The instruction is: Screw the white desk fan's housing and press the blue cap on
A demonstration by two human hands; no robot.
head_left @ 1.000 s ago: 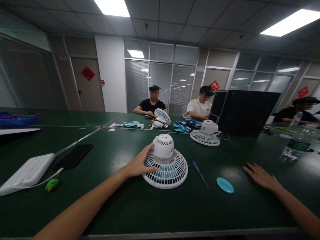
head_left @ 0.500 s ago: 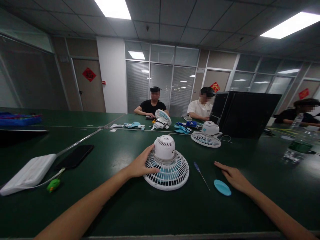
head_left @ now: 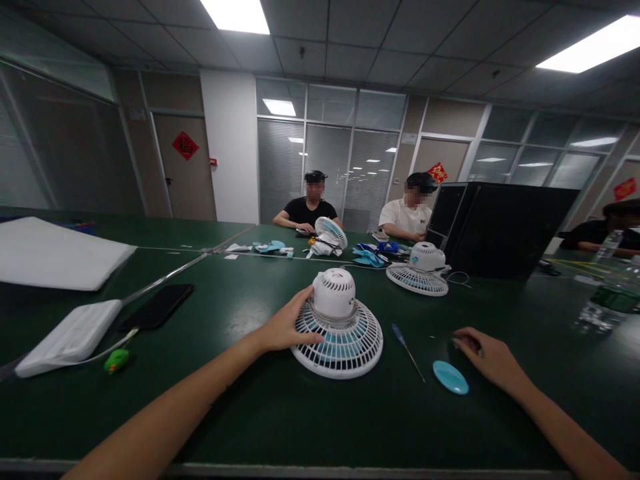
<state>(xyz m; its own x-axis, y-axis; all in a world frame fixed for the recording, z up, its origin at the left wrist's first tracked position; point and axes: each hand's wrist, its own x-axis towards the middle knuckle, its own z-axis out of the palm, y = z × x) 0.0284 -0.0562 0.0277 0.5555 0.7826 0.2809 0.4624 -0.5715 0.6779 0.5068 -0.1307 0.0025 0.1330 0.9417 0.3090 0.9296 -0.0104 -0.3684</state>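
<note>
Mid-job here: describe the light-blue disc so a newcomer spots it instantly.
On the dark green table, find the white fan that the left hand touches. Go right past the screwdriver; just beyond it, near the right hand, lies the disc. Its plain, light-blue oval face sets it apart from the thin screwdriver and the slatted fan.

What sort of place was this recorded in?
Most likely an office or meeting room used as a workspace: a glass partition with blinds, ceiling light panels, and a large green table bearing a white fan.
</note>
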